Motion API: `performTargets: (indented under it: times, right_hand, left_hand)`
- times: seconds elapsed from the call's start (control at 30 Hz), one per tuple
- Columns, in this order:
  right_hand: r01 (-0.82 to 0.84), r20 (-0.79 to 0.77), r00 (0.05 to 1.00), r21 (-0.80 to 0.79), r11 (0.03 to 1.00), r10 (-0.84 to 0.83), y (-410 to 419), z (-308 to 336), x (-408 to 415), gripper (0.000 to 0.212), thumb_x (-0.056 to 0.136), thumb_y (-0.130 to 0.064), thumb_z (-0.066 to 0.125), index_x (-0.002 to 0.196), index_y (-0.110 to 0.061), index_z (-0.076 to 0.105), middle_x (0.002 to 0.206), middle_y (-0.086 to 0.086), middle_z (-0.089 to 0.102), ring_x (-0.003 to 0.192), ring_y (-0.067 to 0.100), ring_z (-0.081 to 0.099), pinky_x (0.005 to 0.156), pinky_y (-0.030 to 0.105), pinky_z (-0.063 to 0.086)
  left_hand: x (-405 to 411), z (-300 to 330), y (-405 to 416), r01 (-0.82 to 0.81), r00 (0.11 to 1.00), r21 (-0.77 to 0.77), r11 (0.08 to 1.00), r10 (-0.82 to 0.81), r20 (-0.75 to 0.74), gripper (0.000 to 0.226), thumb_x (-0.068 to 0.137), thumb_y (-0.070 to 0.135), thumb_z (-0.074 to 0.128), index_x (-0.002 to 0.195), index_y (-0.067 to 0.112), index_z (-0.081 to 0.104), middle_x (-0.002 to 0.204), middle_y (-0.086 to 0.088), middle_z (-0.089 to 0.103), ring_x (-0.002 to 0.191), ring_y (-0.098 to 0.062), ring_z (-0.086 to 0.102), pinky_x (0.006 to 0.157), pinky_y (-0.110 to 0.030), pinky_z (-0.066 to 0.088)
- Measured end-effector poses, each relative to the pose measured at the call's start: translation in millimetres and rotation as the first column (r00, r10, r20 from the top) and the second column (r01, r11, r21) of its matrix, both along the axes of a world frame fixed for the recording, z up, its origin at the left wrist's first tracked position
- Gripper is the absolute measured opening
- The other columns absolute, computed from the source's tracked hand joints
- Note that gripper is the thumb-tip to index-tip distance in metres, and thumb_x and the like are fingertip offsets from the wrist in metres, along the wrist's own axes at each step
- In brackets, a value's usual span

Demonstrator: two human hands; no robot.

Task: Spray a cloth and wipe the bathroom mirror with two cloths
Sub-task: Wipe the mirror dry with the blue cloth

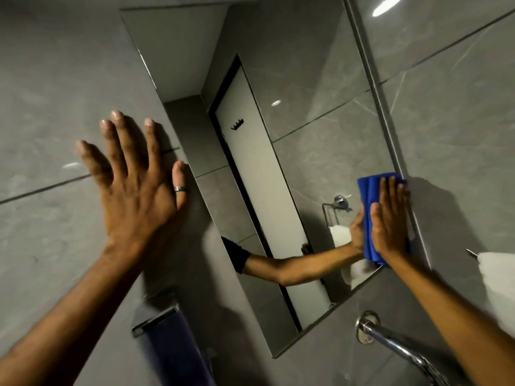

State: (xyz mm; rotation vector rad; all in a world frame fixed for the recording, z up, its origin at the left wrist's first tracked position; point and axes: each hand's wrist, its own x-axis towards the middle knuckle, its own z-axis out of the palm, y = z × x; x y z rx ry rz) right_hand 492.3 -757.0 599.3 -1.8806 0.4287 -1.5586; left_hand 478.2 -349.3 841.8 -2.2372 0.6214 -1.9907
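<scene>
The bathroom mirror (292,87) is a tall rectangle set in the grey tiled wall, tilted in my view. My right hand (388,221) lies flat on a folded blue cloth (369,190) and presses it against the glass at the mirror's lower right edge. Its reflection shows my arm and the cloth. My left hand (136,185) is empty, fingers spread, palm flat against the tiles left of the mirror, with a ring on the thumb. I see no second cloth in either hand and no spray bottle.
A chrome wall tap (390,341) juts out below the mirror at the lower right. A chrome rail with a dark blue towel (167,338) hangs at the lower left. Something white (498,277) hangs at the right edge. Grey tiles (55,79) surround the mirror.
</scene>
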Motion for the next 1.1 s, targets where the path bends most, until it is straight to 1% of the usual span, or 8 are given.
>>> performTargets:
  times: [0.13,0.3,0.37,0.47,0.67,0.9,1.0,1.1]
  right_hand:
    - [-0.002,0.039,0.999,-0.183,0.983,0.01,70,49,-2,0.06,0.101,-0.039,0.018,0.158,-0.023,0.011,0.168,0.007,0.007,0.156,0.022,0.002,0.126,0.048,0.007]
    - [0.007,0.046,0.999,-0.287,0.958,0.007,168,83,-14,0.06,0.101,-0.041,0.025,0.159,-0.029,0.011,0.168,0.009,0.014,0.156,0.028,0.007,0.124,0.054,0.016]
    - [-0.002,0.074,0.997,-0.374,0.927,0.033,213,89,-18,0.063,0.1,-0.041,0.034,0.159,-0.029,0.015,0.168,0.009,0.012,0.156,0.029,0.005,0.124,0.054,0.013]
    - [-0.085,0.033,0.992,-0.516,0.852,0.119,274,88,-23,0.059,0.103,-0.045,0.025,0.159,-0.033,0.009,0.17,0.002,0.001,0.157,0.027,-0.003,0.125,0.054,0.004]
    - [-0.093,0.007,0.992,-0.63,0.771,0.126,248,87,-18,0.06,0.102,-0.046,0.023,0.159,-0.035,0.007,0.17,-0.001,0.001,0.157,0.025,-0.002,0.126,0.051,0.002]
    - [-0.069,0.044,0.995,-0.276,0.959,0.085,69,120,-3,0.059,0.101,-0.044,0.017,0.157,-0.025,0.011,0.168,0.005,0.01,0.156,0.023,0.005,0.126,0.048,0.009]
    - [-0.033,0.02,0.999,-0.09,0.995,0.035,-8,137,-2,0.065,0.099,-0.045,0.014,0.157,-0.016,0.019,0.167,0.01,0.014,0.155,0.027,0.01,0.126,0.045,0.007]
    - [-0.003,0.011,1.0,-0.002,1.0,0.003,-41,159,2,0.062,0.101,-0.039,0.017,0.158,-0.015,0.018,0.168,0.011,0.012,0.156,0.029,0.008,0.126,0.048,0.008]
  left_hand:
    - [-1,-1,0,0.01,1.0,-0.009,1.0,-0.01,-0.021,0.078,0.102,0.058,0.015,0.165,0.018,-0.006,0.172,-0.024,-0.007,0.16,-0.04,-0.006,0.124,-0.071,0.003]
    - [-2,1,0,0.013,1.0,-0.012,1.0,-0.013,-0.027,0.078,0.101,0.058,0.016,0.165,0.017,-0.005,0.172,-0.025,-0.005,0.16,-0.041,-0.004,0.124,-0.071,0.003]
    - [-2,-1,0,0.008,1.0,-0.018,1.0,-0.009,-0.024,0.077,0.102,0.057,0.016,0.165,0.018,-0.004,0.172,-0.025,-0.005,0.16,-0.04,-0.004,0.124,-0.071,0.003]
    - [-3,0,2,0.021,0.999,-0.017,1.0,-0.022,-0.025,0.077,0.102,0.057,0.018,0.165,0.019,-0.003,0.173,-0.023,-0.005,0.161,-0.037,-0.005,0.125,-0.07,0.004]
    - [-3,-1,4,0.033,0.999,-0.027,0.999,-0.034,-0.026,0.077,0.1,0.057,0.021,0.166,0.021,0.001,0.174,-0.019,-0.005,0.162,-0.033,-0.006,0.127,-0.064,-0.001]
    - [-7,-2,2,0.004,0.999,-0.027,1.0,-0.005,-0.037,0.078,0.1,0.056,0.021,0.166,0.017,0.004,0.173,-0.022,-0.005,0.161,-0.035,-0.006,0.126,-0.065,-0.002]
    - [-6,-3,2,-0.028,0.999,-0.03,0.999,0.028,-0.022,0.078,0.1,0.055,0.021,0.166,0.017,0.004,0.173,-0.021,-0.007,0.161,-0.035,-0.008,0.127,-0.065,-0.001]
    - [-3,-4,1,-0.041,0.999,-0.039,0.998,0.041,-0.003,0.078,0.1,0.056,0.021,0.166,0.019,0.002,0.173,-0.018,-0.01,0.161,-0.032,-0.01,0.127,-0.064,-0.002]
